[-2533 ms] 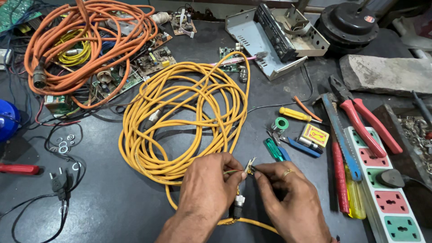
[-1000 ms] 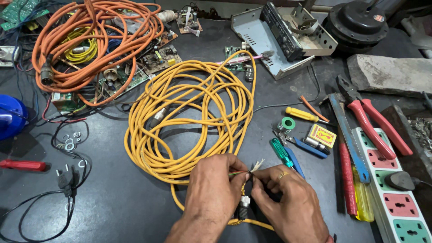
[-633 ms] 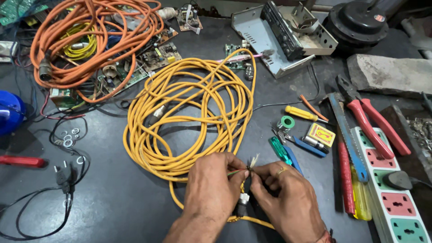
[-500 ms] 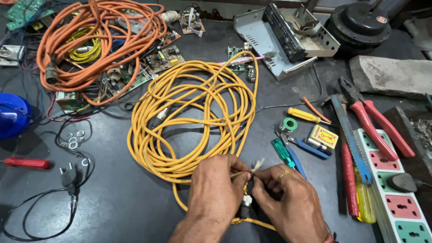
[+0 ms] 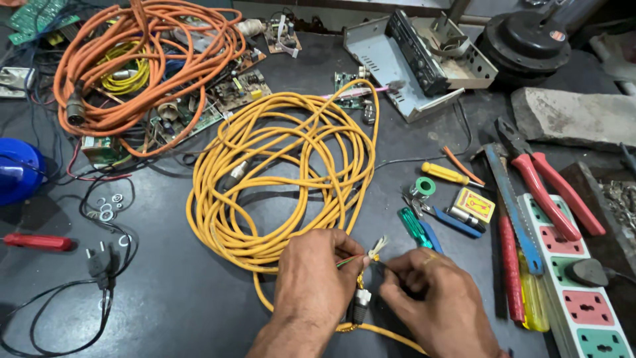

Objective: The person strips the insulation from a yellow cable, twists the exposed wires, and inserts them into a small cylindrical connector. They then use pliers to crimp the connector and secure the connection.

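Left hand (image 5: 317, 275) is pinching the thin stripped wires (image 5: 371, 252) of the yellow cable (image 5: 278, 166), lower centre; right hand (image 5: 434, 298) is closing fingertips on their ends. Strands are risking snapping or slipping if pulled hard.

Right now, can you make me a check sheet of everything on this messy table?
Surface: dark worktable, scuffed.
Job's things: yellow cable coiled; its stripped end with thin coloured wires between both hands.
Clutter: orange cable coil, circuit boards, red pliers, screwdrivers, power strip, metal case.
Grip: left hand pinches the wires; right hand pinches beside them.
Cables: black plug lead lying loose.
Surroundings: stone block, blue object.
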